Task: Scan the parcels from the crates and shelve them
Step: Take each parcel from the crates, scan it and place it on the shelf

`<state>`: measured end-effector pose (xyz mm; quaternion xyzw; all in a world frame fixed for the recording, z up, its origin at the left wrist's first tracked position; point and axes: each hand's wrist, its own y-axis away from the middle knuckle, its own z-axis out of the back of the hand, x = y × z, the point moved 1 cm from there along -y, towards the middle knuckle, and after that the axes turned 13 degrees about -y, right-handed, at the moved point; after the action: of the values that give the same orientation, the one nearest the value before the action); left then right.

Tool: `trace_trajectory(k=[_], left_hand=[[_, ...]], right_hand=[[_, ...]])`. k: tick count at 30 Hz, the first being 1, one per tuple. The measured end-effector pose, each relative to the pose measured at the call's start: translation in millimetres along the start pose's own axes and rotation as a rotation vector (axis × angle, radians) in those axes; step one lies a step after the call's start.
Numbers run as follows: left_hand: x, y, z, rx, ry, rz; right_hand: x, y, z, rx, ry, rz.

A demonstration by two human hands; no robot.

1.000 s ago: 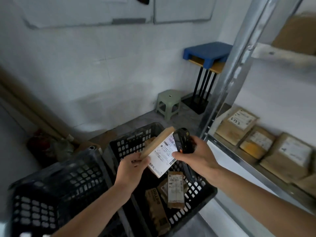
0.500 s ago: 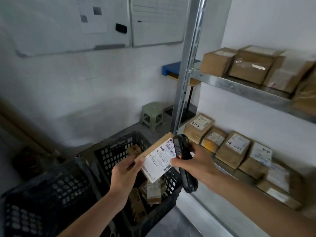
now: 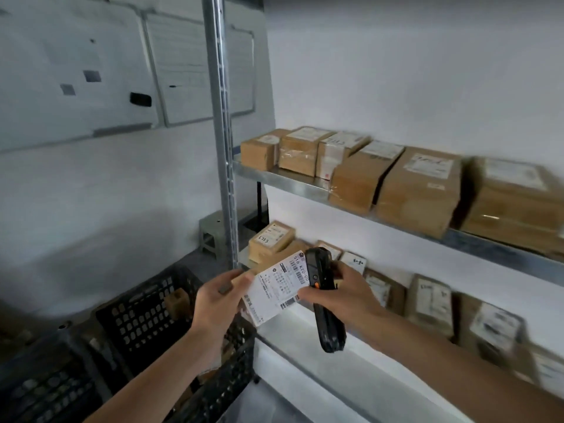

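Cardboard parcel [image 3: 276, 282], small and flat, is held in the air between the crate and the shelving, its white shipping label turned up toward the person. The left hand [image 3: 218, 296] grips it by the left edge, thumb on top and fingers curled under. The right hand [image 3: 341, 296] is wrapped round a black handheld scanner [image 3: 320, 297], whose head sits just beside the label's right edge, seemingly touching it.

Judgement: the step in hand is the scan itself, or the moment just after it; whether the reader has registered cannot be told from here.

Directly below the left forearm stands a black perforated crate [image 3: 146, 312], with at least one small brown parcel visible inside. A second dark crate [image 3: 45, 383] sits at the lower left, contents unclear.

To the right is a metal rack on a galvanised upright [image 3: 224, 166]. The upper shelf [image 3: 293, 183] carries a row of brown boxes packed close together; bare metal shows at its front left corner. The lower shelf [image 3: 305, 337] holds labelled parcels toward the back, with an open strip along its front.

Next move, as I judge it: confirm the read, lower the scanner clear, and carry the parcel rightward to a free spot, label kept outward. Risk: crowding the neighbours already shelved.
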<state>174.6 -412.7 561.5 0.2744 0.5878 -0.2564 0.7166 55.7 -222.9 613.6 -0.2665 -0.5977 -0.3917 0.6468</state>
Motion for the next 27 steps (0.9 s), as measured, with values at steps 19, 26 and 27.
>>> trace_trajectory(k=[19,26,27], left_hand=[[-80,103,-158,0.33,-0.02,-0.079],[-94,141,-177,0.487,-0.052,-0.119],[-94,146,-179,0.502,-0.06,-0.126]], right_hand=[[20,140,180,-0.251,-0.044,-0.006],[23,192,204,-0.358,-0.087,-0.023],[23,199,205,-0.376,-0.085,-0.024]])
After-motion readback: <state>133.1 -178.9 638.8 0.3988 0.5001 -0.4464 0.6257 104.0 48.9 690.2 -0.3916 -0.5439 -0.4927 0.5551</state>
